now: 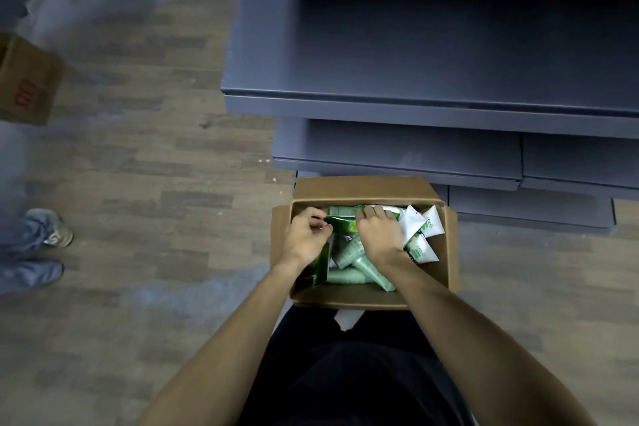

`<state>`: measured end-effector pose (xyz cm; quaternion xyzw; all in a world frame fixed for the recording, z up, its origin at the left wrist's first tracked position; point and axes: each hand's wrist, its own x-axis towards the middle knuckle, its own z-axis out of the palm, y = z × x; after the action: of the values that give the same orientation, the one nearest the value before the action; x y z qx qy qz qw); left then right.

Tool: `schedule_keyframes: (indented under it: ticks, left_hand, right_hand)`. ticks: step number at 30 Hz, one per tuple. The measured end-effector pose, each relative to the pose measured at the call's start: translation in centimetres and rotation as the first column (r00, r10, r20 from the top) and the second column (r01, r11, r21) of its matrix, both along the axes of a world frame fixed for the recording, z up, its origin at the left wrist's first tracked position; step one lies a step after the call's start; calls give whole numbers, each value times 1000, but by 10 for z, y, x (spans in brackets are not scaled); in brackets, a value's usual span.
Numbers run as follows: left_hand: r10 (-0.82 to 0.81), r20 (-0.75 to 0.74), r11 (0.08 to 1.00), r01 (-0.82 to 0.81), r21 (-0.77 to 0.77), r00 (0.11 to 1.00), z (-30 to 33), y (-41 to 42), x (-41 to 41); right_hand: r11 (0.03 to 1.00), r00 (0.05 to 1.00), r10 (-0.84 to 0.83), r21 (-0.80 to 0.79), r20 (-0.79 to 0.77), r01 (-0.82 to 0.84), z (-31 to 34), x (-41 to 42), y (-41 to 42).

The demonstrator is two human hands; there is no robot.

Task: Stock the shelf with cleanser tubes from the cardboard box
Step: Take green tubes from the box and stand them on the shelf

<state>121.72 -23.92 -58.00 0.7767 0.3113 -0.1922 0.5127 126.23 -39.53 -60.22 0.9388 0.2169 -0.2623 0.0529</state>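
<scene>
An open cardboard box (363, 189) sits on the floor in front of me, below the grey shelf unit (415, 55). Inside lie several pale green cleanser tubes (349, 275), white and green tubes (420, 247) at the right, and a green carton (340, 223). Both hands are down in the box. My left hand (304, 235) has its fingers curled at the left end of the green carton. My right hand (378, 232) curls over the carton's right end and the tubes beneath. What lies under the hands is hidden.
The grey shelf's top board (432, 45) is bare, with lower shelves (397, 152) stepping back toward the box. Another cardboard box (27, 79) stands at the far left. A person's shoes and jeans (38, 239) are at the left on the wood-pattern floor.
</scene>
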Motion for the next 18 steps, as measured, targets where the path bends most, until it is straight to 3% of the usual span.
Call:
schedule_keyframes:
  ticks: [7,10,12,15,18]
  left_hand:
    - [58,-61,998,-59,-2,996,-9,-1,-3]
    - [75,-94,997,-77,-17,993,-10,-1,-3]
    - [134,-95,990,-137,-17,986,-13,0,-3]
    - [321,-64,941,-326,-86,945,-10,-1,0]
    - [396,-63,867,-396,-304,916,4,-6,6]
  right_hand:
    - [1000,999,18,15,-41,-18,3,9,-1]
    - [995,999,-27,96,-30,30,3,8,-7]
    - [966,990,-142,214,-20,143,1,6,-15]
    - [751,883,-422,465,-207,469,-1,0,-23]
    - [460,705,-523,537,-480,707,1,-8,-21]
